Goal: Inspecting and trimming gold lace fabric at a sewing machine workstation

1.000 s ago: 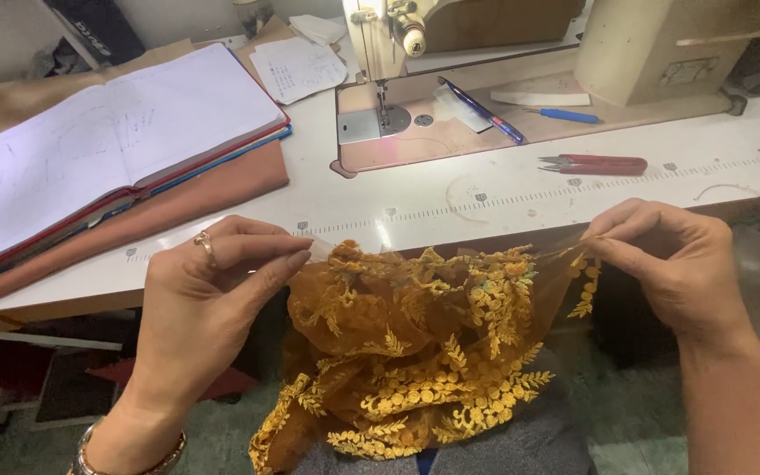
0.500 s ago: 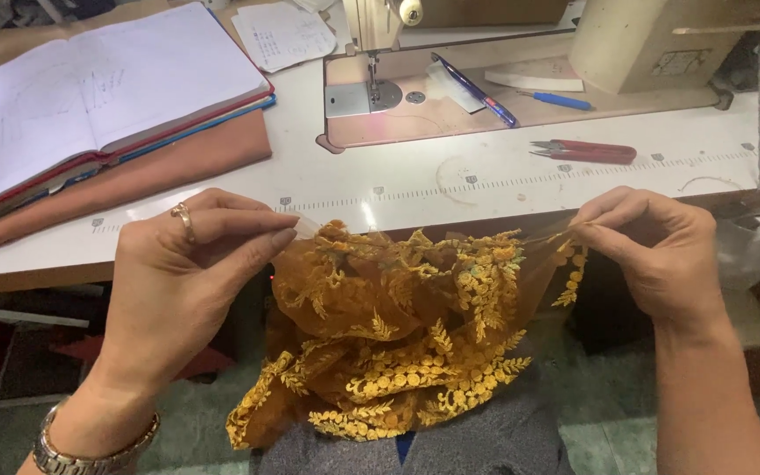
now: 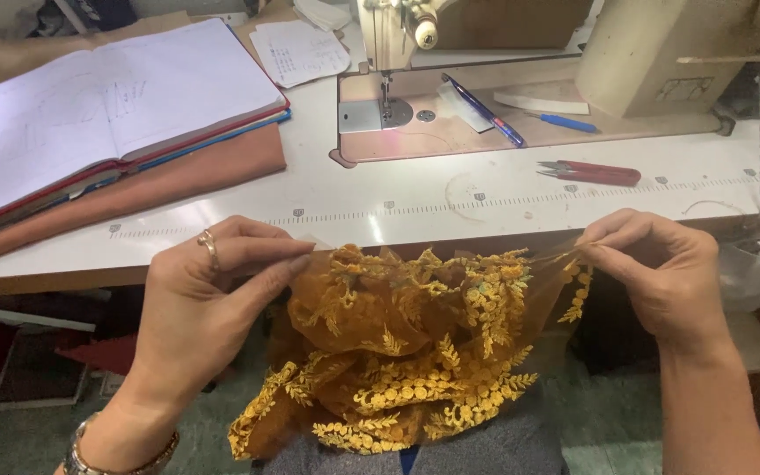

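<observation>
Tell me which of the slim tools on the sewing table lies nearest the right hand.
The red thread snips, lying alone on the white tabletop just beyond the right hand. The two blue pens sit farther back on the machine bed.

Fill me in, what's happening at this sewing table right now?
A person sits at a white sewing table and holds a piece of orange embroidered lace fabric stretched between both hands. The left hand and the right hand each pinch its top edge; the rest hangs over the lap. On the table lie red thread snips, an open notebook on folded orange cloth, and a sewing machine.
</observation>
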